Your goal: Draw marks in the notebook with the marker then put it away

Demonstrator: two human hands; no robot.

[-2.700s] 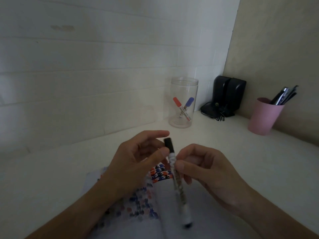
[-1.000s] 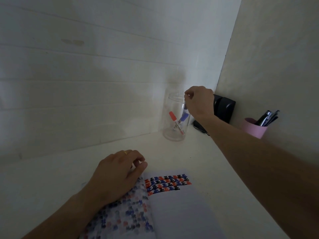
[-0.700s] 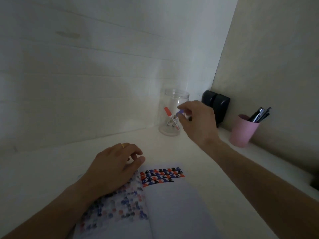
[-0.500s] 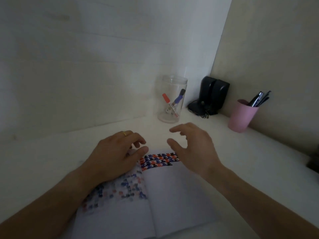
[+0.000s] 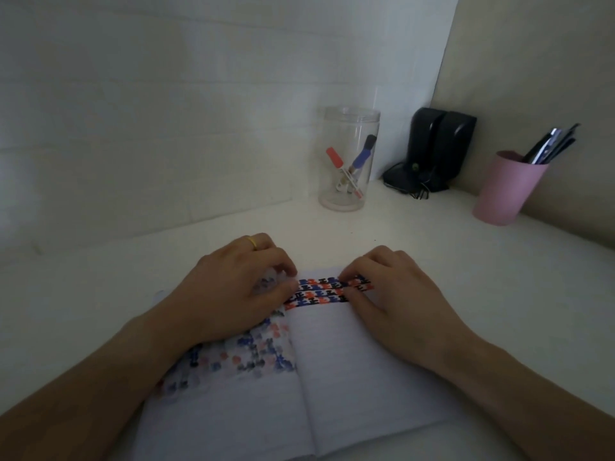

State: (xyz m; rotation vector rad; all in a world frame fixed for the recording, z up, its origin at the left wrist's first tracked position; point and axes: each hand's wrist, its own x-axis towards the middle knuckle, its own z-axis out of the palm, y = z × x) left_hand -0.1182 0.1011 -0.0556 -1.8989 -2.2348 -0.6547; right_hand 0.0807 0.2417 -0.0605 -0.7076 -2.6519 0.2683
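Note:
An open lined notebook (image 5: 349,377) lies on the white desk in front of me. Rows of red, blue and black marks (image 5: 319,292) run across the top of its right page, and faded marks cover the left page. My left hand (image 5: 233,294) rests on the left page with curled fingers and holds nothing. My right hand (image 5: 399,294) rests on the right page, its fingertips on the rows of marks, and is empty too. The black-capped marker (image 5: 370,141) stands in the clear jar (image 5: 352,112) at the back, beside a blue one (image 5: 361,158) and a red one (image 5: 334,158).
A pair of black speakers (image 5: 439,148) with a cable sits in the corner right of the jar. A pink cup (image 5: 502,191) with several pens stands by the right wall. White walls close off the desk at the back and right.
My right hand dropped the black marker into the jar, pulled back empty and came down onto the right page. My left hand stayed on the left page.

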